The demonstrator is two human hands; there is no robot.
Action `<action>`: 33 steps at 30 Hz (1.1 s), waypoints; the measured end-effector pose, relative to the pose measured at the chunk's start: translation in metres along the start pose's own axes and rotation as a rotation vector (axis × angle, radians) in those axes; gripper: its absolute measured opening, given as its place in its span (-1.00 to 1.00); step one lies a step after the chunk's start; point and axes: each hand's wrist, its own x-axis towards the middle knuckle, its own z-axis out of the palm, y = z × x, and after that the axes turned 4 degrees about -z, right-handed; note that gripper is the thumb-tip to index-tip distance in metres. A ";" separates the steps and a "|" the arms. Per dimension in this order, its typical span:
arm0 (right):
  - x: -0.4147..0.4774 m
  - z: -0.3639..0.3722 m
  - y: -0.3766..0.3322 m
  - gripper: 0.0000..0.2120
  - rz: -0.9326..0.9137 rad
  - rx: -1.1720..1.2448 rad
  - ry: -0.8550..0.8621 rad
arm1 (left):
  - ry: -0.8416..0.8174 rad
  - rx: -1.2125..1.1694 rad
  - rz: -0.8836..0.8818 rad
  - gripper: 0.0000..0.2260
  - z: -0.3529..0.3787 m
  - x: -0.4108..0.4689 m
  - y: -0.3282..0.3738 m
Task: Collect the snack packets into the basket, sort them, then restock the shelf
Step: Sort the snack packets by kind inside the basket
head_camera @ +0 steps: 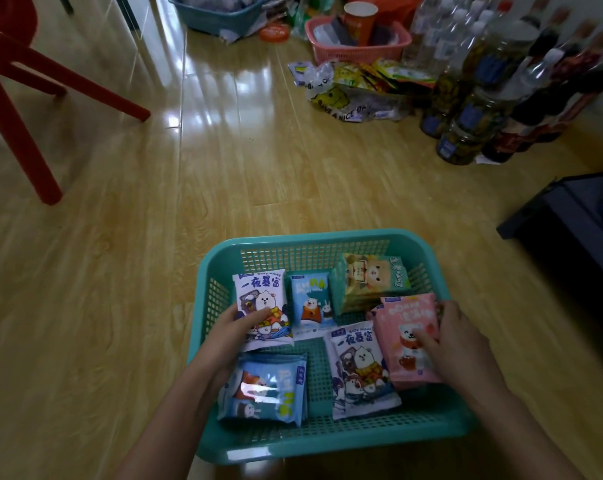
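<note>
One glossy wood-plank floor (pixel 224 161) fills nearly the whole frame. Teal basket (pixel 328 441) sits on it at lower centre, mesh walls, long side toward the camera. Red chair (pixel 23 109), legs only, upper left. Cluster of bottles (pixel 501 81), clear and dark, stands at upper right; dark low unit (pixel 577 216) at the right edge below them. Pink basket (pixel 355 51) at top centre with an orange cup (pixel 360 20) standing in it; blue basket (pixel 217 15) to its left, cut by the top edge. Crumpled plastic bag (pixel 345 98) with loose yellow wrappers lies just below the pink basket.

Both forearms enter from the bottom edge and reach into the teal basket. Left hand (pixel 230 327) grips the white packet (pixel 262 299) at the basket's left side, thumb curled over its printed face, fingers hidden behind it. Right hand (pixel 459 337) holds the pink packet (pixel 407 327) at the right side, thumb laid on the front, fingers wrapped round its right edge.

Other packets, all inside the teal basket: blue stack (pixel 269 389) at lower left, second white packet (pixel 359 368) at lower centre, just beside the pink one, yellow-green stack (pixel 369 278) at upper right, small blue packet (pixel 310 299) in the middle, between the white packet and the yellow-green stack.
</note>
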 end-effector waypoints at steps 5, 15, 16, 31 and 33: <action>-0.001 -0.003 -0.004 -0.65 -0.095 -0.258 0.103 | -0.068 0.118 0.046 -0.73 0.014 -0.020 0.005; 0.004 -0.020 -0.027 -0.84 -0.174 -0.133 -0.001 | -0.217 0.439 0.033 -0.75 0.106 -0.027 -0.062; 0.005 -0.022 -0.030 -0.83 -0.179 -0.132 -0.001 | -0.163 0.589 0.106 -0.74 0.110 -0.025 -0.068; 0.034 0.061 -0.113 -0.59 -0.327 0.008 -0.319 | 0.469 1.075 0.413 -0.76 0.024 0.008 -0.017; 0.039 0.077 -0.121 -0.49 -0.289 -0.046 -0.354 | 0.458 1.098 0.279 -0.62 0.010 0.025 -0.017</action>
